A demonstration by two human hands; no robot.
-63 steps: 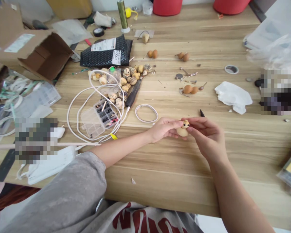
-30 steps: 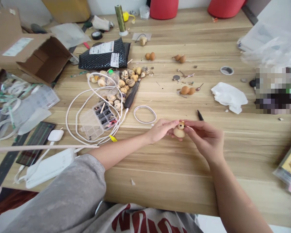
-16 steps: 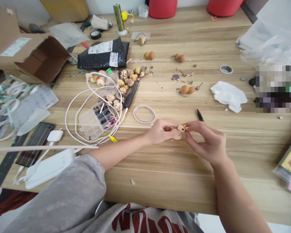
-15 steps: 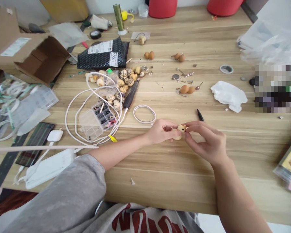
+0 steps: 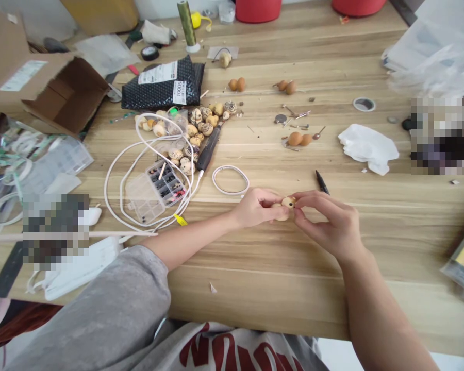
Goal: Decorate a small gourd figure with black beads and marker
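A small pale gourd with a round black dot on its upper bulb is held over the table. My left hand is closed around its lower bulb from the left. At the gourd's right side, my right hand has thumb and forefinger pinched together, touching the upper bulb. Whatever lies between those fingertips is hidden or too small to name. Just beyond my right hand lies a black pen. A coiled white cable ring rests past my left hand.
To the left lie a divided plastic box of small parts, a black pen-shaped tool on a white cable, and several patterned gourds. Farther off are brown gourds, small metal bits and a tape roll. Crumpled white tissue lies right.
The gourd has turned slightly in my fingers, its dotted bulb tilting a little. Both hands stay nearly in place, and the view has shifted slightly.
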